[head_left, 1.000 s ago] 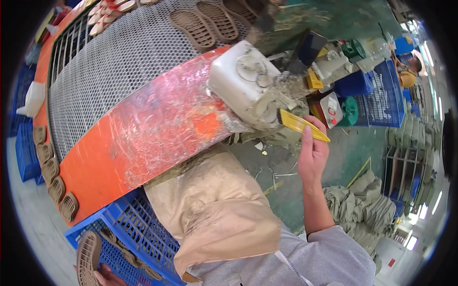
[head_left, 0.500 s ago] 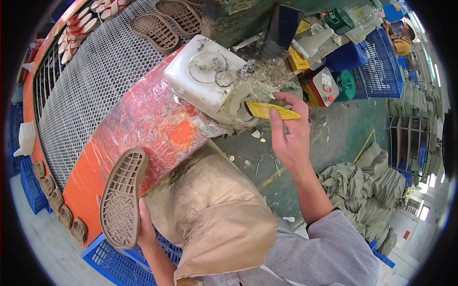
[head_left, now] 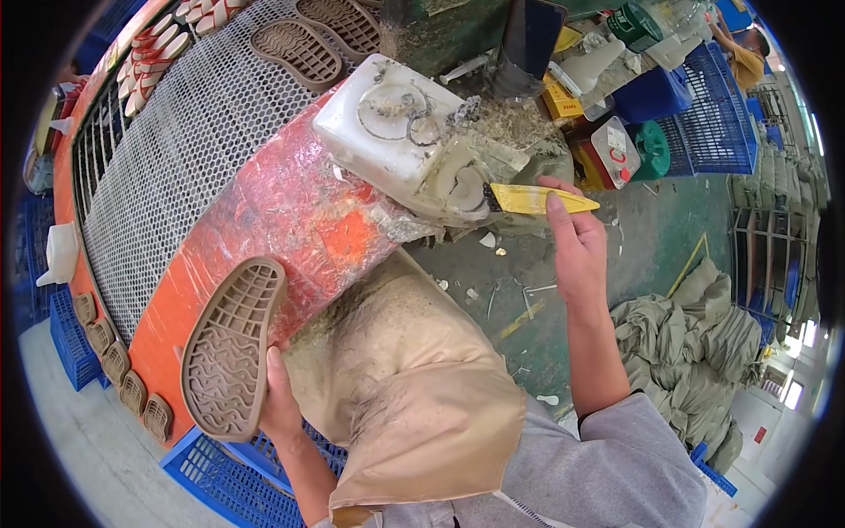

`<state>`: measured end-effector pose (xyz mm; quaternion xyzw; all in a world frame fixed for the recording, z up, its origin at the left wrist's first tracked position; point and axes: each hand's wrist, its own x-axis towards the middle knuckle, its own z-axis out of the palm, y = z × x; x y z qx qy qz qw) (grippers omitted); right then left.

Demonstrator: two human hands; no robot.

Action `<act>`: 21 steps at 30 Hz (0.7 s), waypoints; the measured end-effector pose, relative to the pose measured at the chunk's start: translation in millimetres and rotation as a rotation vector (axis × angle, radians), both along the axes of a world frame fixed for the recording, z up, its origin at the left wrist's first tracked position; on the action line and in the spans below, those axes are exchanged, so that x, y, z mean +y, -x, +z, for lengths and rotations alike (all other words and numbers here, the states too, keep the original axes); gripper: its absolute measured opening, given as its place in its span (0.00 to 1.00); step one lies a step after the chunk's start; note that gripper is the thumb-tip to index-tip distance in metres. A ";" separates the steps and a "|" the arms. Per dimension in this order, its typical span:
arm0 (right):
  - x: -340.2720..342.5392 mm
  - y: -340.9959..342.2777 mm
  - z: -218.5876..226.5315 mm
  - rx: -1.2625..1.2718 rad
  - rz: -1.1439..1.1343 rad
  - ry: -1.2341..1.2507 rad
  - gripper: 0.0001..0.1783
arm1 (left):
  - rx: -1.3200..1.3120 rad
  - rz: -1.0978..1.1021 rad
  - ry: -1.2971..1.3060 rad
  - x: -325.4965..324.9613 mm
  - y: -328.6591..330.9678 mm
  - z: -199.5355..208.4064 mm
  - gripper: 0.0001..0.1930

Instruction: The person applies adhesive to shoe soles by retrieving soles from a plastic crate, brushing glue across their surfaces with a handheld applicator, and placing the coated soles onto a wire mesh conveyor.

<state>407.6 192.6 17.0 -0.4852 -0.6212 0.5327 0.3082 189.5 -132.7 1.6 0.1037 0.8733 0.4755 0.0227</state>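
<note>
At the lower left, a brown shoe sole (head_left: 233,352) is gripped by its edge in my left hand (head_left: 282,398), its ridged tread side showing. My right hand (head_left: 579,251) pinches a yellow-handled brush (head_left: 539,199) between thumb and fingers. The brush's dark bristles sit at the right rim of a glue-crusted, translucent container (head_left: 429,189). Beside that container lies a white plastic jug (head_left: 374,132) smeared with dark, dried residue. What the container holds cannot be made out clearly.
Brown soles (head_left: 297,53) lie on the metal mesh (head_left: 202,132) of an orange bench (head_left: 180,304), near red-strapped sandals (head_left: 154,62). A phone (head_left: 532,40), a red-capped can (head_left: 612,150) and blue crates (head_left: 713,114) stand right. A grey cloth heap (head_left: 687,352) lies on the floor.
My right hand has moved right with the brush, from over the container to its right rim. The left hand still holds the sole, and the view has shifted slightly.
</note>
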 end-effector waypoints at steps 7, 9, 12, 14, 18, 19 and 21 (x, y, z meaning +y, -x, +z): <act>-3.5 -11.2 -9.5 -0.052 -0.031 0.008 0.16 | -0.044 -0.295 0.256 -33.8 27.4 -10.9 0.38; -13.6 -10.1 -7.9 0.022 -0.172 0.234 0.16 | 0.214 -0.256 0.592 -30.1 16.5 -22.3 0.44; -46.3 7.3 -3.2 0.430 -0.116 0.504 0.16 | 0.462 -0.227 0.854 -8.7 -4.8 -25.0 0.50; -77.1 23.9 7.7 0.477 0.130 0.693 0.16 | 0.442 -0.214 0.883 9.9 -12.9 -16.8 0.48; -129.4 77.4 20.8 0.515 0.549 0.558 0.14 | -0.506 -0.084 -0.761 38.4 -17.0 4.8 0.44; -135.6 89.5 23.0 0.558 0.606 0.543 0.14 | -0.811 0.042 -1.310 41.6 -16.7 8.4 0.43; -140.4 107.2 25.9 0.586 0.594 0.553 0.14 | -0.954 -0.028 -1.547 43.8 -16.1 12.7 0.42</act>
